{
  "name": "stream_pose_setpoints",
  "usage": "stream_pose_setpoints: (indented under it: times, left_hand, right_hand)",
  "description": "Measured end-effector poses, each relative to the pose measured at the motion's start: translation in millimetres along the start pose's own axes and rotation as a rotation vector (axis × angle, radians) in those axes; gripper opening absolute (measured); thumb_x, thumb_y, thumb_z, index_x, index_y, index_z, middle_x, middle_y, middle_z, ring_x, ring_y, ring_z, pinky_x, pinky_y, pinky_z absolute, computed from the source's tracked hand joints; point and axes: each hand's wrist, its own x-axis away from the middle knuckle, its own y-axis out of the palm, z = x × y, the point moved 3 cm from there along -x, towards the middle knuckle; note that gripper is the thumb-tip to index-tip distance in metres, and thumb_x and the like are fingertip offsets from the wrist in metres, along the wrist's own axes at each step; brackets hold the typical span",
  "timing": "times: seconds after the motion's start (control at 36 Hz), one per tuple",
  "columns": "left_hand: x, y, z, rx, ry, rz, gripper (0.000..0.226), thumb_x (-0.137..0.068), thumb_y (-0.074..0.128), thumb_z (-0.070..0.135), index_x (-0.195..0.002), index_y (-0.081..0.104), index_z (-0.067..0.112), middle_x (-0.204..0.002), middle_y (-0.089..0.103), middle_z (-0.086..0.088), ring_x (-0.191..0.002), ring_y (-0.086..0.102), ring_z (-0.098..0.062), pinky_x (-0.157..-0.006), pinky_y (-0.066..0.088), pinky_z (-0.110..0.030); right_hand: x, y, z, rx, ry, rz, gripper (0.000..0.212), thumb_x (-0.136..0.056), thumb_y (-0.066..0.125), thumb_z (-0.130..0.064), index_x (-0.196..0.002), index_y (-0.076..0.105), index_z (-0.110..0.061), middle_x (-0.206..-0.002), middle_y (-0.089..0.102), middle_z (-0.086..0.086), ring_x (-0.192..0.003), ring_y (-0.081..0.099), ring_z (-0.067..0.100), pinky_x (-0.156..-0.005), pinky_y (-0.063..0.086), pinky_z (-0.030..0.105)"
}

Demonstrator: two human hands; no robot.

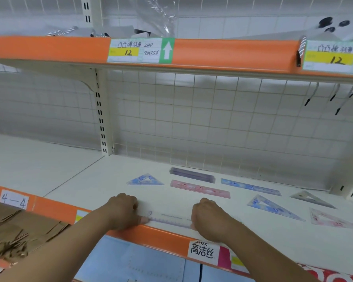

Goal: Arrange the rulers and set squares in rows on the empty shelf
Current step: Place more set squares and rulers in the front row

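White shop shelf (86, 176) with an orange front strip (167, 234) is shown from above, backed by a wire grid. A clear ruler (170, 218) is held just inside the near edge, its long axis running left to right along the strip, pinched at its left end by the left hand (122, 212) and at its right end by the curled right hand (208, 218). Bare shelf is left just beyond it, before a blue set square (145, 179) and a pink ruler (200, 188) farther back.
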Motion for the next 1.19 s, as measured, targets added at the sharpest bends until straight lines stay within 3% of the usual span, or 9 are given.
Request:
stream_pose_setpoints:
  times: [0.08,0.19,0.28,0.5,0.67,0.75,0.86,0.97,1.19]
  left_hand:
    - [0,-2,1,-0.015,-0.005,-0.005,0.062,-0.081,0.058,0.064,-0.126,0.051,0.022,-0.128,0.048,-0.002,-0.112,0.050,-0.018,-0.089,0.039,-0.024]
    - [0,-3,3,-0.019,-0.004,-0.018,0.063,-0.081,0.059,0.065,-0.127,0.051,0.022,-0.128,0.049,-0.002,-0.115,0.051,-0.019,-0.091,0.040,-0.025]
    - [1,-4,4,-0.014,-0.004,-0.020,0.065,-0.080,0.059,0.065,-0.127,0.051,0.022,-0.128,0.048,-0.002,-0.115,0.050,-0.019,-0.093,0.041,-0.026]
    - [-1,-5,5,-0.004,-0.004,-0.025,0.061,-0.081,0.063,0.059,-0.128,0.051,0.022,-0.129,0.049,-0.002,-0.114,0.051,-0.018,-0.091,0.041,-0.025]
    - [-2,-5,5,-0.009,-0.005,-0.024,0.065,-0.079,0.063,0.062,-0.129,0.050,0.023,-0.129,0.048,-0.001,-0.116,0.050,-0.019,-0.093,0.041,-0.026]
    - [-3,-4,4,-0.007,-0.013,-0.025,0.067,-0.078,0.063,0.064,-0.129,0.050,0.023,-0.129,0.048,-0.001,-0.116,0.050,-0.018,-0.093,0.041,-0.026]
    - [-3,-4,4,0.003,-0.011,-0.026,0.066,-0.078,0.063,0.063,-0.130,0.049,0.024,-0.129,0.048,-0.001,-0.116,0.050,-0.018,-0.094,0.041,-0.026]
    - [-2,-3,4,0.003,-0.014,-0.016,0.065,-0.079,0.063,0.062,-0.130,0.049,0.023,-0.129,0.048,-0.001,-0.117,0.049,-0.019,-0.092,0.039,-0.025]
    - [-1,-3,5,0.010,-0.030,-0.016,0.065,-0.078,0.063,0.063,-0.129,0.050,0.024,-0.128,0.047,-0.002,-0.115,0.050,-0.019,-0.092,0.041,-0.025]
  right_hand:
    - [1,0,-1,0.011,-0.010,-0.017,0.018,-0.096,0.053,-0.022,-0.081,0.045,-0.016,-0.098,0.039,0.008,-0.094,0.038,0.022,-0.081,0.037,0.031]
    - [-1,-4,0,-0.006,-0.030,-0.053,0.029,-0.096,0.052,-0.018,-0.123,0.047,-0.008,-0.124,0.047,0.012,-0.116,0.043,0.027,-0.097,0.041,0.036]
    - [-4,-4,-1,0.033,-0.028,-0.092,0.033,-0.096,0.051,-0.016,-0.128,0.047,-0.008,-0.126,0.046,0.012,-0.117,0.043,0.027,-0.097,0.041,0.034]
    - [-9,-3,-7,0.065,-0.019,-0.074,0.008,-0.093,0.052,-0.010,-0.086,0.048,-0.012,-0.100,0.041,0.007,-0.090,0.039,0.020,-0.076,0.035,0.027]
    - [-11,-3,-6,-0.004,-0.038,-0.065,0.029,-0.095,0.054,-0.020,-0.121,0.052,-0.008,-0.122,0.049,0.012,-0.113,0.047,0.026,-0.094,0.043,0.034]
    - [-11,-4,-6,-0.018,-0.021,-0.089,0.011,-0.094,0.056,-0.023,-0.098,0.054,-0.013,-0.113,0.048,0.011,-0.104,0.047,0.024,-0.083,0.043,0.031]
    - [-12,-5,-6,-0.016,0.001,-0.073,0.036,-0.092,0.057,-0.023,-0.068,0.031,-0.020,-0.099,0.039,0.007,-0.090,0.038,0.021,-0.072,0.036,0.029]
    - [-10,-5,-10,-0.022,-0.029,-0.020,0.013,-0.092,0.058,-0.017,-0.096,0.046,-0.013,-0.104,0.044,0.007,-0.093,0.039,0.020,-0.078,0.037,0.030]
    - [-3,-6,-16,0.033,-0.104,0.005,0.051,-0.093,0.042,-0.002,-0.139,0.041,-0.023,-0.124,0.050,0.010,-0.115,0.046,0.027,-0.094,0.041,0.036]
